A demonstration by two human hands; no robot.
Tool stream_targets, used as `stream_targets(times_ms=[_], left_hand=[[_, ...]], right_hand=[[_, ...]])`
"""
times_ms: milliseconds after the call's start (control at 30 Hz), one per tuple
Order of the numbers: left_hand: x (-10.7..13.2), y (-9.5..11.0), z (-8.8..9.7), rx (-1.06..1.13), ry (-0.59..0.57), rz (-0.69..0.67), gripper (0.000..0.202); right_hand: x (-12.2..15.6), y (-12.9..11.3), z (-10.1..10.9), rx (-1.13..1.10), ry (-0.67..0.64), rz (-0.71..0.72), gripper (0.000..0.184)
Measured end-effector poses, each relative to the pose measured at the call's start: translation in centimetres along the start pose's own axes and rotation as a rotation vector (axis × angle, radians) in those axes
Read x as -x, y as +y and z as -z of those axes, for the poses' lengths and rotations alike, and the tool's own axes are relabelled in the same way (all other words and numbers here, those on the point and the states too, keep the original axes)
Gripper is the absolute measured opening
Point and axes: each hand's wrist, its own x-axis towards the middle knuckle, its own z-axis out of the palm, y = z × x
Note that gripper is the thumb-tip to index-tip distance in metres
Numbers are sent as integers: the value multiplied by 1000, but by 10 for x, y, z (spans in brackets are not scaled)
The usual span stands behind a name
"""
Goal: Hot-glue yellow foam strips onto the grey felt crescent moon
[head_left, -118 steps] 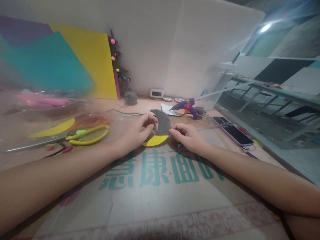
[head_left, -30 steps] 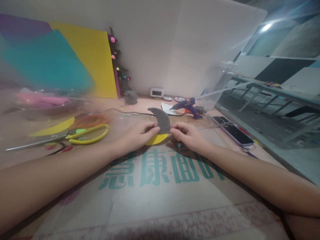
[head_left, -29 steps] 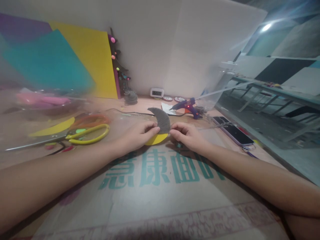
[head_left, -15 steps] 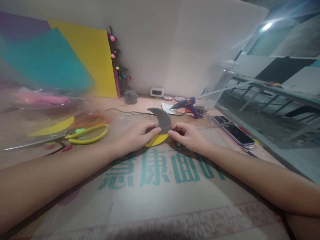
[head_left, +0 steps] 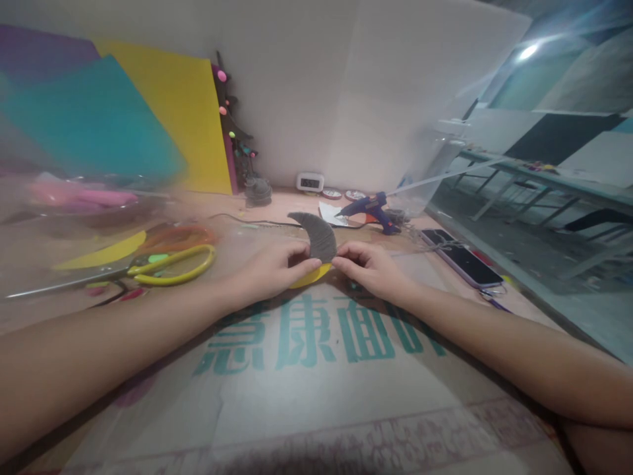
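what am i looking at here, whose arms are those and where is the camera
There is no machine here. These are one person's two bare arms, seen by a camera worn on their head that looks forward and down. So the left hand comes in from the left and the right hand from the right. Both pinch a crescent. It is grey with what looks like wound thread, and its lower tip is yellow. They work over a cardboard sheet with green print. Scissors lie on the left. Behind the hands are a glue gun and a small clock. A phone lies on the right. Coloured sheets lean on the wall.
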Motion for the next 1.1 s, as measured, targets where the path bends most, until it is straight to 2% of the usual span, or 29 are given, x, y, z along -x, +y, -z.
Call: stream_targets(times_ms=[133,367,500,633,767,933,1033,1100], left_hand=[[1,1,0,1,14,4,34],[2,1,-2,-41,156,89,32],[3,5,-1,41,174,105,31],[5,8,1,155,189,103,27],[7,6,1,228,141,62,18],[7,6,-3,379,53,22,18],[6,8,-6,439,-16,39,21],[5,7,-7,442,-3,68,23]], right_hand=[[-1,1,-1,32,29,7,26],[1,3,1,7,20,39,23],[2,3,0,-46,-7,23,25],[1,0,0,10,13,0,34],[1,-1,3,47,-94,30,47],[0,-1,1,-34,-248,66,33],[0,-1,-2,-69,-229,15,20],[-1,0,-3,-115,-168,-45,18]])
